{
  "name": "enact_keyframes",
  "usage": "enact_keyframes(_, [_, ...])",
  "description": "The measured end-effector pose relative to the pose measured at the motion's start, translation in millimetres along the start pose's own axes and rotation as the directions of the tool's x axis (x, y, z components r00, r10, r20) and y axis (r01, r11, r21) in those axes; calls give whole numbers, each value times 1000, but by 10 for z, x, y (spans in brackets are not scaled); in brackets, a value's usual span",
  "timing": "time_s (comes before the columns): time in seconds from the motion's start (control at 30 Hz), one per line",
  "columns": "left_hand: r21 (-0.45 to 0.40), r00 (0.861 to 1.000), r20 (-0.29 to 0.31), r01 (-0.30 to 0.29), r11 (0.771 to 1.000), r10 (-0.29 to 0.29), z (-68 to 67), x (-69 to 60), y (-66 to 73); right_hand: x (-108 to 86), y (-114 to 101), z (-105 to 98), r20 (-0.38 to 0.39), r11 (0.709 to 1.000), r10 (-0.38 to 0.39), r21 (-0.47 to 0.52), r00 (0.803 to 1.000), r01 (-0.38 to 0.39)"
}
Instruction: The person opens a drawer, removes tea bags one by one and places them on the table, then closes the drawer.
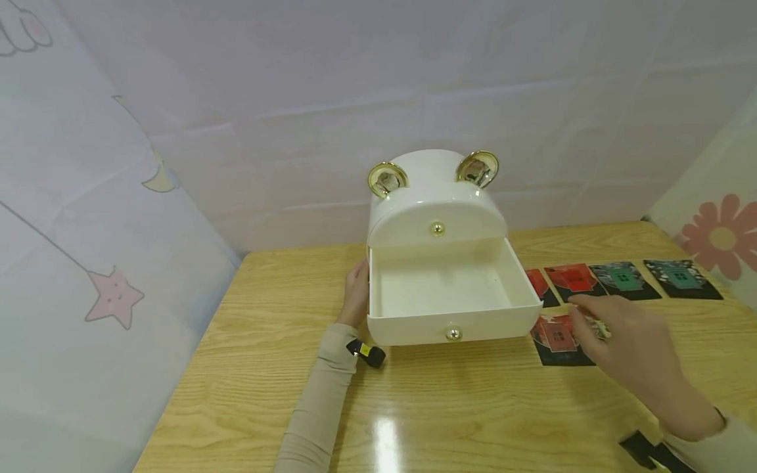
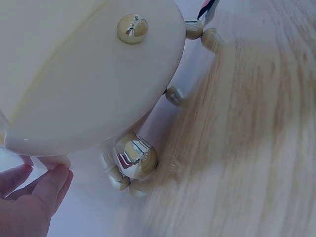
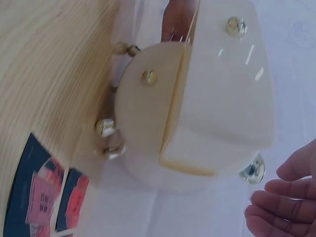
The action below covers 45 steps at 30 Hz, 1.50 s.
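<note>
A white storage box (image 1: pixel 434 210) with gold ears stands on the table, its wide middle drawer (image 1: pixel 449 332) pulled out and bare inside. My left hand (image 1: pixel 355 292) rests against the box's left side, partly hidden behind it. In the left wrist view, its fingers (image 2: pixel 57 190) touch the box's edge. Over the small red and green packets to the right of the box hovers my right hand (image 1: pixel 635 348), holding nothing. The right wrist view shows its fingers (image 3: pixel 281 212) loosely bent and apart from the box. The nearest red packet (image 1: pixel 558 338) lies just left of this hand.
A row of packets, including a red one (image 1: pixel 573 279) and green ones (image 1: pixel 680 277), lies along the table's right side. The wooden table (image 1: pixel 248 368) meets a pale patterned cloth (image 1: pixel 296 131) behind and at both sides. Gold ball feet (image 2: pixel 136 158) support the box.
</note>
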<state>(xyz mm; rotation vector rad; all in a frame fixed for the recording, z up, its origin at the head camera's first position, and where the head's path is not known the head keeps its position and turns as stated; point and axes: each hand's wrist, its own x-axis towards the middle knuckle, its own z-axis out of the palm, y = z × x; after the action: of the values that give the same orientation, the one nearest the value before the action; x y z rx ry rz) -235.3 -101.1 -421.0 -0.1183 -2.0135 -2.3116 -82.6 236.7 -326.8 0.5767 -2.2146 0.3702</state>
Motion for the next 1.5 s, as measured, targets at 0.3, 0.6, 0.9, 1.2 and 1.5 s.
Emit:
enact_keyframes(0.3, [-21,999,41,23,1000,-22,-5,-59,154,-14,-369,153,-56,993,-101,60,993,105])
enact_keyframes(0.6, [18,998,46,32,999,-33,22,-131,274,-65,-599,402,-49,977,-178,113,983,183])
enact_keyframes(0.9, [-9,999,33,26,1000,-26,-27,-6,44,-47,-732,558,-58,962,-213,165,975,219])
enact_keyframes(1.2, [5,999,-25,29,1000,-29,-17,0,22,22,-816,716,-57,945,-242,214,969,249])
enact_keyframes(1.5, [21,1000,-1,23,1000,-23,-7,-21,40,82,-854,790,-56,950,-247,181,967,253])
